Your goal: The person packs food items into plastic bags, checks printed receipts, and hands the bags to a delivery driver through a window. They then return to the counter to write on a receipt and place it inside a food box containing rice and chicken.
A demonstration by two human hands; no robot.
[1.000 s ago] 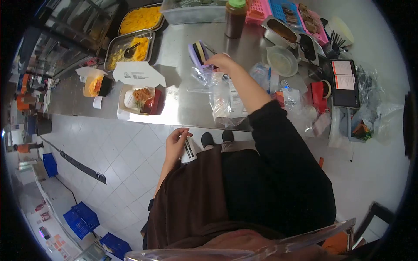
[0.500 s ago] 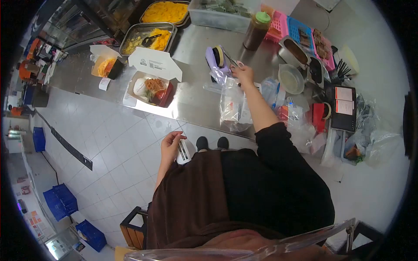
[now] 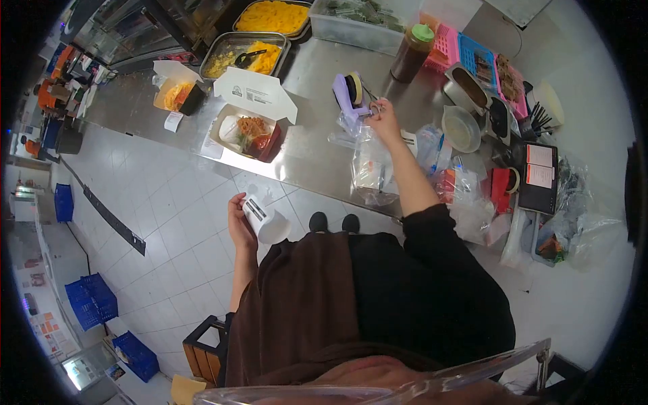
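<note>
My left hand is out over the floor in front of the counter, its fingers closed on a curled white paper slip with dark printed bars. Over the counter, my right hand has its fingers at the handles of a pair of scissors. The scissor blades point away, beside a purple tape dispenser with a roll of tape. Below that hand lies a clear plastic bag with white items inside. An open white food box with rice and toppings stands left of the dispenser.
A smaller food box stands further left, near trays of yellow food. A green-capped sauce bottle and coloured baskets are behind. Right of my arm are a clear round tub, plastic packets and a black tablet-like device.
My left hand has risen and moved left, bringing more of the paper slip into view. My right hand stays at the scissors; the whole view has shifted slightly.
</note>
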